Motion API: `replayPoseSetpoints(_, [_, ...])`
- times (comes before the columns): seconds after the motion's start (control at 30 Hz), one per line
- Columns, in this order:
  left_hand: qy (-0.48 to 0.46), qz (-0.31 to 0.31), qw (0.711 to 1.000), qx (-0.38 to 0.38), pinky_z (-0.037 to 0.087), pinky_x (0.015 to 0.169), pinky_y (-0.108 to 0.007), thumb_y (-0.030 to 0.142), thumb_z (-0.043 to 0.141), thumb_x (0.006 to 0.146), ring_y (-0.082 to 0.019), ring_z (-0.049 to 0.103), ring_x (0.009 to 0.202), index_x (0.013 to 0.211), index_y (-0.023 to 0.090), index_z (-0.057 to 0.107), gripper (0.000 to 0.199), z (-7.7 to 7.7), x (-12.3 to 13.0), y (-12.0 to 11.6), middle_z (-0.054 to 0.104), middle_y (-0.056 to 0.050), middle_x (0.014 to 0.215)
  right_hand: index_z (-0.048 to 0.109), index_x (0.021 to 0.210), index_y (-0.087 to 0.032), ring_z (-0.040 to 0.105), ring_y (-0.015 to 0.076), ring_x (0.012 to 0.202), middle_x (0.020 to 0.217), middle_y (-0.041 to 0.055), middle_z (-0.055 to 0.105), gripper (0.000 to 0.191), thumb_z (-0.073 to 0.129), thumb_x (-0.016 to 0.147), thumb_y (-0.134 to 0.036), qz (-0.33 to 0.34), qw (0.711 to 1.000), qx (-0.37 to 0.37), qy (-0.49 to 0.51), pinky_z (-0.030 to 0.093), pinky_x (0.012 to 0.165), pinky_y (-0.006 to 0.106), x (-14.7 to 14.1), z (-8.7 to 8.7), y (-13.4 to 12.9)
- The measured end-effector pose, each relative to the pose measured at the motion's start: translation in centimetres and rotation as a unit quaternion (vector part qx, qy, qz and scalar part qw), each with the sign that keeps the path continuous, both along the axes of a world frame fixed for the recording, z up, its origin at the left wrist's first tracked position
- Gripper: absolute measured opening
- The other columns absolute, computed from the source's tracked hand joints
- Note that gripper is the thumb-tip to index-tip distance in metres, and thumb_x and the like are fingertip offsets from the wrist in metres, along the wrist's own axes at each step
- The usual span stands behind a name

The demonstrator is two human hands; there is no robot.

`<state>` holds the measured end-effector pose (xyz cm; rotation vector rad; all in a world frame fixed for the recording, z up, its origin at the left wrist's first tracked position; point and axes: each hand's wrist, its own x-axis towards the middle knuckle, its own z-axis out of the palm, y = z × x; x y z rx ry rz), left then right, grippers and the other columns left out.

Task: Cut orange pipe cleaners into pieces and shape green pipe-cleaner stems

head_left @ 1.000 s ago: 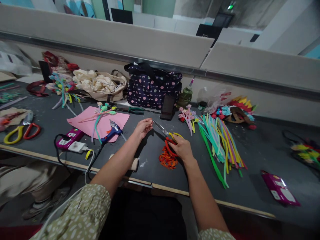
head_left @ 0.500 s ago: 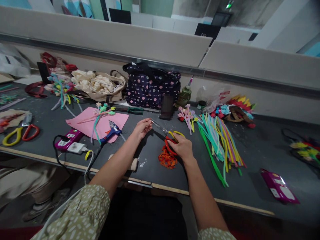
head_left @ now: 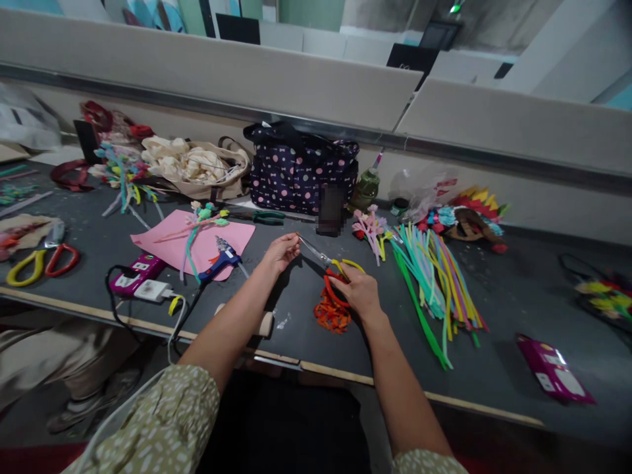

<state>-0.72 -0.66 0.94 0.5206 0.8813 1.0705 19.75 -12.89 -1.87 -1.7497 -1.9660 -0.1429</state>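
My right hand (head_left: 359, 291) grips scissors (head_left: 330, 266) with red and yellow handles, their blades pointing up-left toward my left hand (head_left: 281, 251). The left hand's fingers are pinched together right at the blade tips; what they pinch is too small to see. Below the scissors lies a small pile of orange cut pieces (head_left: 332, 316) on the dark grey table (head_left: 498, 368). A fan of coloured pipe cleaners (head_left: 434, 283) lies just right of my right hand.
A blue glue gun (head_left: 221, 261) rests on a pink sheet (head_left: 197, 241) at the left, beside a power strip (head_left: 134, 276). Behind stand a dotted bag (head_left: 302, 172) and a cloth bag (head_left: 197, 166). Second scissors (head_left: 39, 261) lie far left; a magenta packet (head_left: 553, 368) lies right.
Almost nothing: both hands hold their places, the scissors and my right hand shifting only slightly.
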Motion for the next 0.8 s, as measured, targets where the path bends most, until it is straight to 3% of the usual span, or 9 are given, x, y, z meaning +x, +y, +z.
replayPoseSetpoints(0.3, [0.046, 0.131, 0.989, 0.044, 0.038, 0.043, -0.012, 0.006, 0.064, 0.072, -0.003, 0.050, 0.047, 0.074, 0.014, 0.057, 0.011, -0.4, -0.7, 0.7, 0.061, 0.002, 0.063, 0.061, 0.121, -0.018, 0.065, 0.0252, 0.088, 0.102, 0.0121, 0.071, 0.050, 0.062, 0.082, -0.050, -0.060, 0.996, -0.019, -0.057, 0.047, 0.071, 0.032, -0.2, 1.0, -0.3])
replayPoseSetpoints(0.5, [0.099, 0.112, 0.980, 0.131, 0.036, 0.042, -0.015, 0.010, 0.067, 0.070, -0.005, 0.052, 0.048, 0.073, 0.014, 0.060, 0.009, -0.2, -0.2, 0.4, 0.067, -0.002, 0.073, 0.063, 0.115, -0.020, 0.066, 0.0246, 0.085, 0.095, 0.0100, 0.072, 0.045, 0.063, 0.082, -0.051, -0.077, 0.995, -0.016, -0.056, 0.047, 0.068, 0.031, 0.2, 0.4, -0.1])
replayPoseSetpoints(0.8, [0.051, 0.043, 0.996, 0.063, 0.043, 0.047, -0.015, 0.012, 0.076, 0.066, -0.005, 0.054, 0.050, 0.080, 0.014, 0.060, 0.022, -0.5, -0.3, 0.6, 0.067, -0.001, 0.070, 0.066, 0.117, -0.018, 0.068, 0.0256, 0.095, 0.111, 0.0114, 0.071, 0.048, 0.061, 0.082, -0.050, -0.095, 0.993, 0.034, 0.067, 0.052, 0.079, 0.036, 0.4, -0.4, 0.4])
